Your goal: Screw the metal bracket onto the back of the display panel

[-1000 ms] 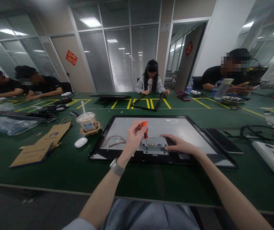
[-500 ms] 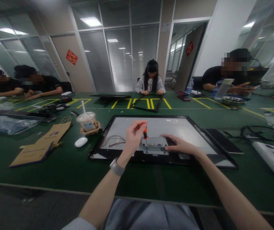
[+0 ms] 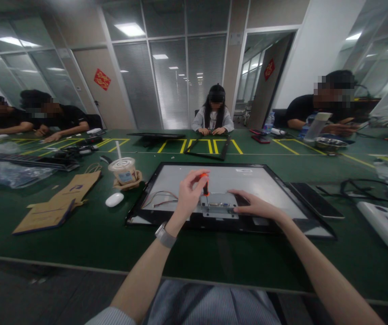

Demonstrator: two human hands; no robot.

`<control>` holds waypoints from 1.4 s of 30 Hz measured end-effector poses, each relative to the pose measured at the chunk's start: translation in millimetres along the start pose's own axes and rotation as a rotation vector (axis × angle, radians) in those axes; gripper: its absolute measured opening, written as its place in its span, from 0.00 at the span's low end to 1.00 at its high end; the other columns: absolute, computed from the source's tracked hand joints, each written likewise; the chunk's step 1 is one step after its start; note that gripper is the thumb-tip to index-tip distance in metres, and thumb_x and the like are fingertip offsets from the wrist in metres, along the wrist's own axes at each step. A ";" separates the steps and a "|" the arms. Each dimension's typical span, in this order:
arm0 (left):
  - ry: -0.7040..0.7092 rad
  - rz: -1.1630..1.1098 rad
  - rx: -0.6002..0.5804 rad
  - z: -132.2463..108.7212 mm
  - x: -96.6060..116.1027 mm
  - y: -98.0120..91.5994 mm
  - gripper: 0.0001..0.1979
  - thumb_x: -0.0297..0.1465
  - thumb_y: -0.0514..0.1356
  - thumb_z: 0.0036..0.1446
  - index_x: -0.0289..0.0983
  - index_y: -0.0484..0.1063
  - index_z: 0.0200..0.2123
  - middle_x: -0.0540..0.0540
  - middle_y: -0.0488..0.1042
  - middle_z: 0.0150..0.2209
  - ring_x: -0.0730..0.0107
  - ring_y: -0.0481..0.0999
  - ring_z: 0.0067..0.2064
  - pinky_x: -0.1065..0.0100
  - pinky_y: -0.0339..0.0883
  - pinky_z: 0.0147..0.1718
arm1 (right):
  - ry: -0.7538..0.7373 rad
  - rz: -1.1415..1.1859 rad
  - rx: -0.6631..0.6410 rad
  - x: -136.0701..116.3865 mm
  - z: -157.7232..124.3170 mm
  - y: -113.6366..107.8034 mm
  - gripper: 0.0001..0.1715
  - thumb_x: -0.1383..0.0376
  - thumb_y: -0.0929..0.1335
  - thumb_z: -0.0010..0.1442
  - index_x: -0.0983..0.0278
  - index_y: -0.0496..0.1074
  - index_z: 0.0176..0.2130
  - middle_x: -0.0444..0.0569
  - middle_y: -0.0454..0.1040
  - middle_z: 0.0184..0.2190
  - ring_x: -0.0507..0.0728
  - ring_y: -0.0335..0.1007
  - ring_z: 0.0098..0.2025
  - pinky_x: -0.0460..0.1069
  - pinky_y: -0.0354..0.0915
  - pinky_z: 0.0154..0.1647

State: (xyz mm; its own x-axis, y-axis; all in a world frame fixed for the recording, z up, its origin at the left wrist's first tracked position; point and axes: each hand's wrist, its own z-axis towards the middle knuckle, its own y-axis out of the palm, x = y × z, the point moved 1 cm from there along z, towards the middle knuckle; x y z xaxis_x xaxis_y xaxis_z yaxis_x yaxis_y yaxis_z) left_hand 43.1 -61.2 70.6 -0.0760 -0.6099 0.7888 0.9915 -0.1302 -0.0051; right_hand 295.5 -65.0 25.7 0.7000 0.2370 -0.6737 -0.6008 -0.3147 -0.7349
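Observation:
A display panel (image 3: pixel 166 180) with a black frame lies flat in front of me, grey back facing up. On it near the front middle sits a metal bracket (image 3: pixel 219 215) with connectors. My left hand (image 3: pixel 190 192) is closed around the handle of an orange and black screwdriver (image 3: pixel 206 187), which stands nearly upright, its tip down at the bracket's left part. My right hand (image 3: pixel 256 205) rests with fingers spread at the bracket's right side, thumb against its edge. Thin cables (image 3: pixel 161 197) lie on the panel to the left.
Left of the panel are a drink cup (image 3: pixel 125 174), a white mouse (image 3: pixel 114 199) and a paper bag (image 3: pixel 58 203). To the right lie a phone (image 3: pixel 315 198), black cables and a white device (image 3: pixel 385 225). A person (image 3: pixel 214 113) sits opposite, behind a black frame (image 3: pixel 222 151).
The person opposite has let go of the black frame and drawn both hands together on the table. My hands have barely moved.

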 end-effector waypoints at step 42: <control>0.056 0.044 0.074 1.0 0.8 0.9 0.08 0.33 0.62 0.56 0.38 0.76 0.39 0.46 0.71 0.37 0.69 0.72 0.39 0.68 0.68 0.40 | -0.018 -0.002 0.014 4.8 1.6 1.4 0.46 0.43 0.68 0.51 0.56 0.57 0.63 0.49 0.59 0.64 0.65 0.54 0.64 0.59 0.51 0.65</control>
State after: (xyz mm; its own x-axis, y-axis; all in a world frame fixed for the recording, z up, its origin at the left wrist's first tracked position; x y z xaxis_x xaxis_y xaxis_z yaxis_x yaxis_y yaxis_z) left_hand 44.0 -61.0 71.8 -0.0358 -0.6569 0.7531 0.9989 -0.0456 0.0078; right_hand 297.4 -62.9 21.4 0.6939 0.2541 -0.6738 -0.6052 -0.3011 -0.7369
